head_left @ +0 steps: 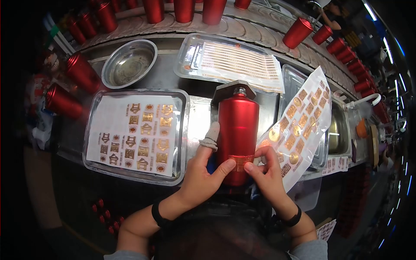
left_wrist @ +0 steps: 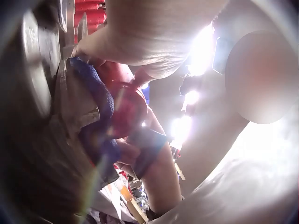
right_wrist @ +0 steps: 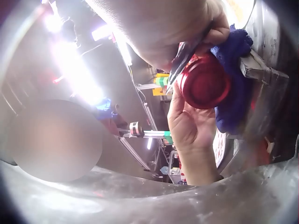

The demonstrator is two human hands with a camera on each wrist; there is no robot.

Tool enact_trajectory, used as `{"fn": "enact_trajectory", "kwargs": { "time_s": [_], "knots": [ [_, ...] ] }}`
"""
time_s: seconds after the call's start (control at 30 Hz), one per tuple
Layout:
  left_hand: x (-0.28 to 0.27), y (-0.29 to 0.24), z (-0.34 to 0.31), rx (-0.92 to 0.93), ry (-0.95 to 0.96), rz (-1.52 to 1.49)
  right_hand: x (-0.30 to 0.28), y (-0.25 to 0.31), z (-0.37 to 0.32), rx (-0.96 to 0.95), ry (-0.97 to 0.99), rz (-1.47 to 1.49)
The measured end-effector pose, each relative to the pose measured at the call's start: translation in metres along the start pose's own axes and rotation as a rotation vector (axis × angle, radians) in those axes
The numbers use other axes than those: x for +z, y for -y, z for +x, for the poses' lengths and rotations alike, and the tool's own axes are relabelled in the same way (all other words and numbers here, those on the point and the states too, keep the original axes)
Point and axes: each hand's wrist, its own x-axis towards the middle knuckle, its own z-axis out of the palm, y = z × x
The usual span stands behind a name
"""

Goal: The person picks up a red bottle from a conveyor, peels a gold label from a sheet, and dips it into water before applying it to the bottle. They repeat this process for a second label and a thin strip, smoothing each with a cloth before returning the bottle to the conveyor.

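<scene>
Well off to the left of your left hand [head_left: 201,173] lay a steel tray [head_left: 184,143] with a white sticker sheet [head_left: 134,132] flat in it, gold shapes in rows. A steel bowl [head_left: 129,63] stood beyond that tray, farther from you. Your left hand gripped the red bottle [head_left: 238,125] from its left side. The index finger, wearing a grey finger cot [head_left: 211,135], lay straight up along the bottle's wall, and the thumb pressed onto the gold label [head_left: 239,162] near the bottle's lower end. The bottle sat between your two hands, neck pointing away from you, and a blue cloth [right_wrist: 233,93] touched it near its base. Your right hand [head_left: 268,173] met it from the right — thumb tip on the label's right end, close to your left thumb, the other fingers curled and pinching at that same end. Just behind your right hand a clear film of stickers [head_left: 301,125] slanted up and away to the right.
</scene>
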Motion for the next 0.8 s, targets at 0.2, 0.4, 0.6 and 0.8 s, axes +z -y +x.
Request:
{"fn": "enact_trajectory", "kwargs": {
  "time_s": [0.2, 0.4, 0.6, 0.8],
  "knots": [
    [-0.0006, 0.0011, -0.0015, 0.011, -0.008, -0.008, 0.0032, -0.0005, -0.0005, -0.017, -0.023, -0.004],
    [-0.0036, -0.0001, -0.0005, -0.036, 0.065, -0.062, 0.0029, 0.0065, 0.0000, 0.019, -0.003, 0.022],
    [-0.0027, 0.0014, -0.0008, 0.011, 0.021, -0.078, -0.0002, 0.0021, 0.0010, 0.022, -0.004, 0.014],
    [-0.0008, -0.0002, -0.0003, -0.004, 0.006, -0.132, -0.0001, 0.0043, -0.0002, 0.048, -0.041, 0.041]
  ]
}}
